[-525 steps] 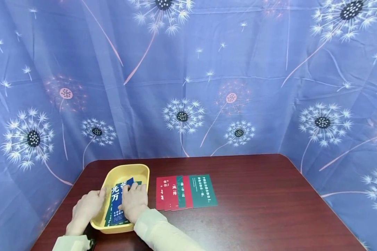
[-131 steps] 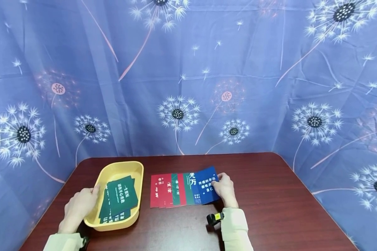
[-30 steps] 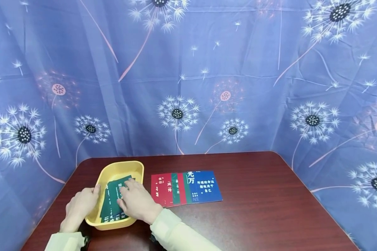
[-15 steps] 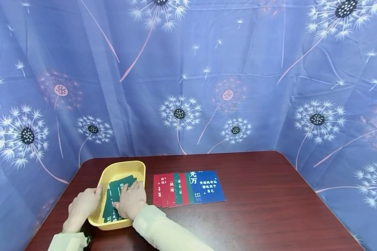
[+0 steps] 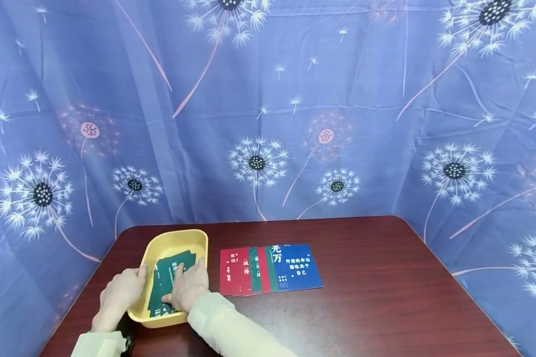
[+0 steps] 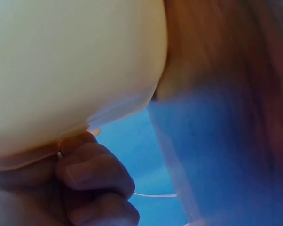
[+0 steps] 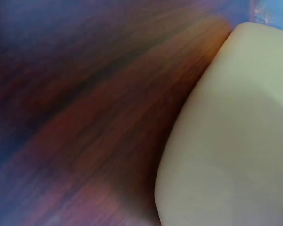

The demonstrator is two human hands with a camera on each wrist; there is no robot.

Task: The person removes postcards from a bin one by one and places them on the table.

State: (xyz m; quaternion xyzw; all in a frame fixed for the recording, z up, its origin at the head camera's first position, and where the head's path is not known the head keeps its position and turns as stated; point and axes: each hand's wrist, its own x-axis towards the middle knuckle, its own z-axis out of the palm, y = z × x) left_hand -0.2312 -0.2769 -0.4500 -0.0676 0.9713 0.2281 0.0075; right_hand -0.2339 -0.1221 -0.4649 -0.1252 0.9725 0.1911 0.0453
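Observation:
A yellow plastic tub [image 5: 176, 243] stands at the left of the table, with several green cards [image 5: 166, 280] bearing white writing overlapped inside. My left hand [image 5: 121, 295] grips the tub's left rim; in the left wrist view its fingers [image 6: 97, 172] are curled at the rim of the tub [image 6: 80, 66]. Over the tub's right side reaches my right hand [image 5: 189, 285], its fingers spread and touching the green cards, thumb apart from them. Its palm side is hidden. Only the tub's outer wall [image 7: 231, 141] and tabletop show in the right wrist view.
Right of the tub lies an overlapping row of red cards [image 5: 236, 285], green cards and blue cards, ending in a blue card [image 5: 308, 277]. They lie on a dark red wooden table [image 5: 375, 297]. Behind hangs a blue dandelion-print curtain [image 5: 295, 124].
The right hand let go of a blue card at the row's right end, then went left into the tub. There its fingers shifted over the green cards. The left hand stayed on the rim.

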